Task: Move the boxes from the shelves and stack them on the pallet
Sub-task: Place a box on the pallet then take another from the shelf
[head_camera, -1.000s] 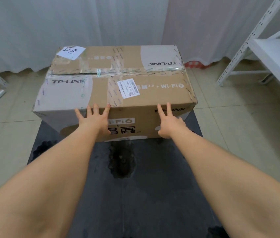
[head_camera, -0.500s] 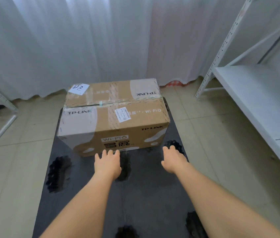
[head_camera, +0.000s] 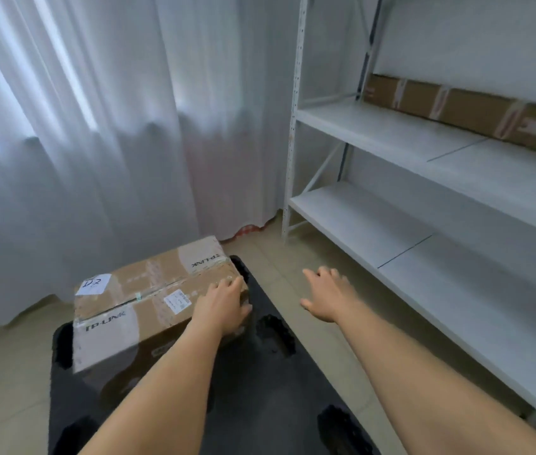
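Dark pallet flat on tiled floor, carrying one taped cardboard box (TP-LINK print). Right of pallet: white shelving, long carton on upper shelf.

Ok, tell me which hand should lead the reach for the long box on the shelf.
Right hand: open, empty, nearer the white shelf holding the long cardboard box. Left hand overlaps the TP-LINK box.

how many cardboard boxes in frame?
2. One TP-LINK box sits on the black pallet at lower left; one long flat box lies on the upper shelf at right. More may sit outside the view.
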